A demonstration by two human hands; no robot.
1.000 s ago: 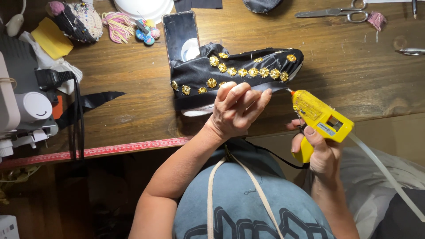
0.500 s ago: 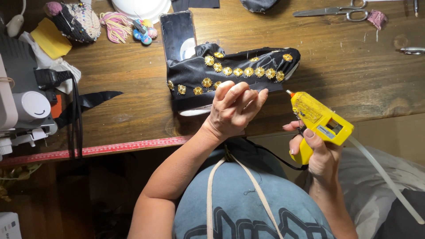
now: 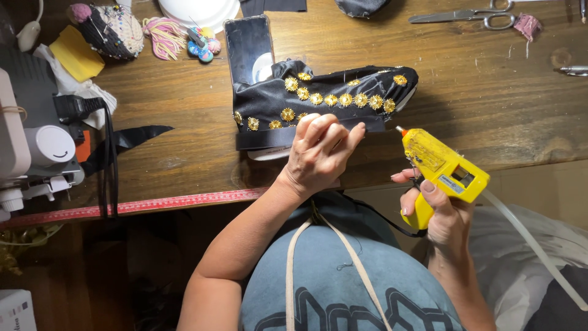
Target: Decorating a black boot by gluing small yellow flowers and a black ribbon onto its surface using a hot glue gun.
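On the wooden table (image 3: 478,92), head view: black satin shoe (image 3: 318,98) lies on its side near the front edge, toe pointing right, rows of gold flower studs (image 3: 331,98) along its upper. Left hand (image 3: 318,153) rests on the shoe's lower edge, fingers curled and pressing down on the black trim, nothing gripped inside the palm. Right hand (image 3: 438,214) is off the table edge, just right of the shoe, wrapped around the handle of a yellow glue gun (image 3: 444,168); nozzle points up-left toward the shoe, not touching it. A clear glue stick (image 3: 533,245) trails out the back of the gun.

Around it: phone (image 3: 248,46) face up behind the shoe's heel, touching it. Scissors (image 3: 465,15) at the far right edge, well apart. Pincushion (image 3: 110,27) and pink yarn (image 3: 162,27) far left. Red measuring tape (image 3: 141,205) runs along the front table edge. White sewing machine (image 3: 27,141) at the left border, partly cut off.
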